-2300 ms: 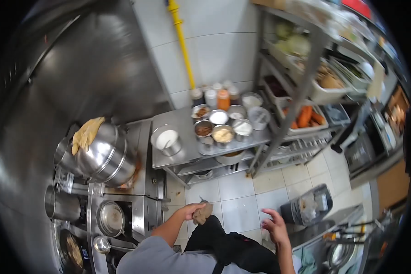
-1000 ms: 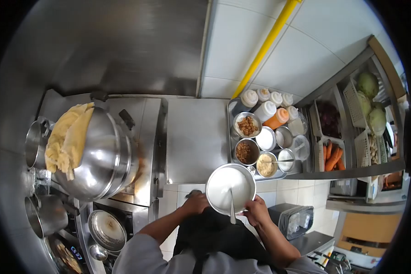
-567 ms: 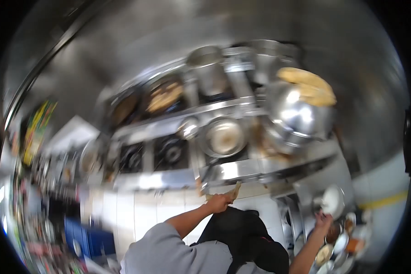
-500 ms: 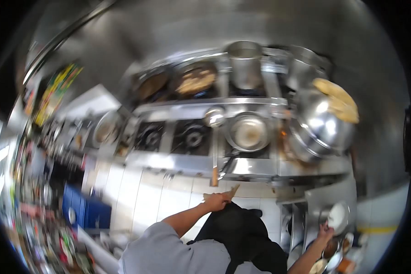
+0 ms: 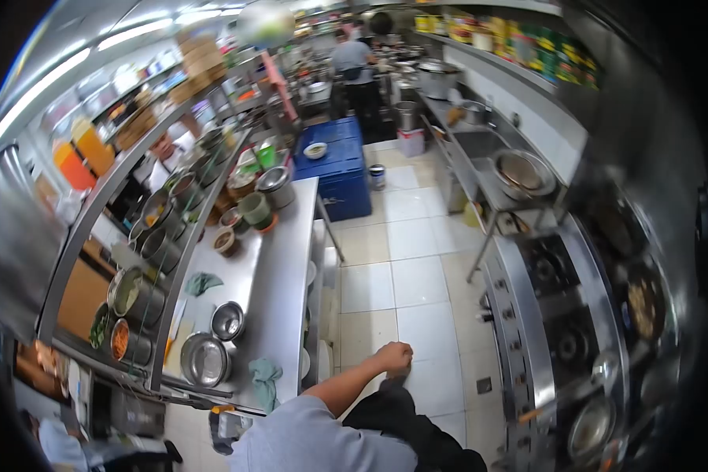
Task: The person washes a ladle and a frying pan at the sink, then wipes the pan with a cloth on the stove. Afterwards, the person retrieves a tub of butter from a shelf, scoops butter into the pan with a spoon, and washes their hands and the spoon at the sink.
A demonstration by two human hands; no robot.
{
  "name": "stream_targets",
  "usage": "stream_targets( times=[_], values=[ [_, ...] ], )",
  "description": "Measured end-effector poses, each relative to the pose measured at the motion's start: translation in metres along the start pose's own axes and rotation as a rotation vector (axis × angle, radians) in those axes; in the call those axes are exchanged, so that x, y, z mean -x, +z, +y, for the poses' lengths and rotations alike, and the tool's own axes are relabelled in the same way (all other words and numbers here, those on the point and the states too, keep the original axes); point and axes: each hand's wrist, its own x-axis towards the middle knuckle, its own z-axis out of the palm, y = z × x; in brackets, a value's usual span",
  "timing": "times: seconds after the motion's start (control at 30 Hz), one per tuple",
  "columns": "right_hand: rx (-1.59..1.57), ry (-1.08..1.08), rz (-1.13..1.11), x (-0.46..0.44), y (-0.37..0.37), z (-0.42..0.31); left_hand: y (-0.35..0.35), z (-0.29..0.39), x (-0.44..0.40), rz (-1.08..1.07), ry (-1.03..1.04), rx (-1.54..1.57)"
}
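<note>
- Your left hand (image 5: 393, 358) is over the tiled floor (image 5: 417, 279), its fingers curled into a fist; whether anything is tucked inside, I can't tell.
- I can't tell the state of your right hand from this view.
- To the left of that fist, well apart from it, a crumpled green cloth (image 5: 265, 384) lies at the near end of the steel counter (image 5: 279, 291).
- Just beyond the cloth you have a larger metal bowl (image 5: 205, 359) beside a smaller metal bowl (image 5: 228, 321). A second cloth (image 5: 204, 284), also green, lies farther along.
- On your right is the stove (image 5: 519, 315), with a round pan (image 5: 592, 426) at the near end and a ladle (image 5: 604, 366) next to it. A dark pan (image 5: 643, 309) of pale food sits in the far row (what food, the blur hides).
- Ahead of you, a white bowl (image 5: 315, 150) rests on a blue chest (image 5: 334, 185), and a person (image 5: 354, 63) stands beyond it, back turned.
</note>
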Motion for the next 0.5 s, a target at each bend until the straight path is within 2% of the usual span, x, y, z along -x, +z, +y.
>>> stream_targets(
  times=[0.03,0.1,0.13,0.2,0.3,0.4,0.47,0.5],
  values=[
    [0.119,0.002,-0.075,-0.003,0.039,0.0,-0.013,-0.007,-0.001,-0.053,-0.066,-0.025],
    [0.328,0.007,-0.207,-0.01,0.117,0.005,-0.052,-0.014,0.004,0.031,-0.151,-0.012],
    [0.417,0.005,-0.258,-0.011,0.153,0.008,-0.073,-0.021,0.006,0.004,-0.223,-0.045],
    [0.564,0.002,-0.341,-0.013,0.222,0.017,-0.098,-0.071,-0.001,-0.025,-0.332,-0.002],
    [0.756,-0.006,-0.424,-0.014,0.315,0.035,-0.203,-0.076,0.028,-0.077,-0.487,0.078],
    [0.904,-0.013,-0.472,-0.014,0.39,0.055,-0.276,-0.107,0.053,-0.023,-0.599,0.067],
    [0.982,-0.019,-0.497,-0.014,0.429,0.065,-0.287,-0.172,0.063,0.08,-0.673,0.123],
    [1.016,-0.019,-0.509,-0.014,0.445,0.069,-0.3,-0.184,0.07,0.146,-0.715,0.124]
  ],
)
